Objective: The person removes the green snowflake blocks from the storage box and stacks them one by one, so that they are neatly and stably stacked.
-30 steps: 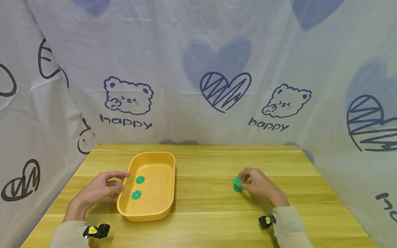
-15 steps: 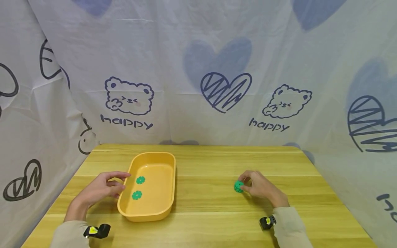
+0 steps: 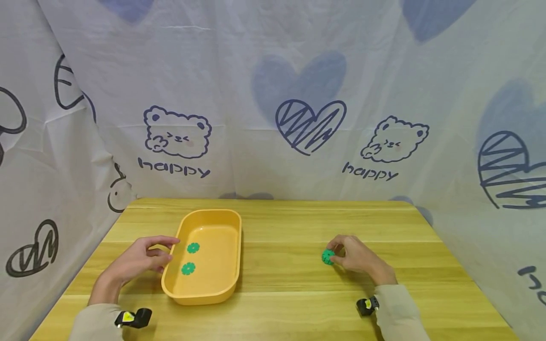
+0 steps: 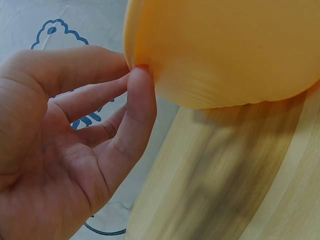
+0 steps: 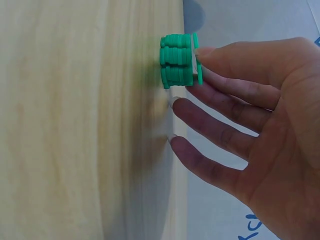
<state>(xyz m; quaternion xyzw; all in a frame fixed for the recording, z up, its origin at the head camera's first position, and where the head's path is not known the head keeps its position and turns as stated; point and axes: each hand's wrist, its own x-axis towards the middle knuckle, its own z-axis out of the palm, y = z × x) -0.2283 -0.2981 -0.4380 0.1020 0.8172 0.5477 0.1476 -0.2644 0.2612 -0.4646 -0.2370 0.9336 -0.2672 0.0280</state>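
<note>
A yellow tray (image 3: 217, 299) stands on the left of the table with two green flower-shaped discs (image 3: 188, 268) lying in it. My left hand (image 3: 135, 258) pinches the tray's left rim, thumb outside and forefinger over the edge; in the left wrist view the thumb (image 4: 141, 100) meets the rim. Right of the middle, my right hand (image 3: 358, 255) holds the top disc (image 5: 199, 75) of a stack of similar green discs (image 5: 176, 60) between thumb and fingers. A narrow gap shows between that disc and those beneath. The other fingers are spread loosely near the tabletop.
The wooden table (image 3: 281, 274) runs back to a pale printed curtain (image 3: 239, 156) with hearts and bears. More curtain hangs at both sides. Bare wood lies between tray and stack. Each wrist wears a small black camera (image 3: 135, 318).
The top green disc, earlier set off from the stack, now lines up over it as my right hand has come slightly nearer to me. My left hand and the tray are essentially still.
</note>
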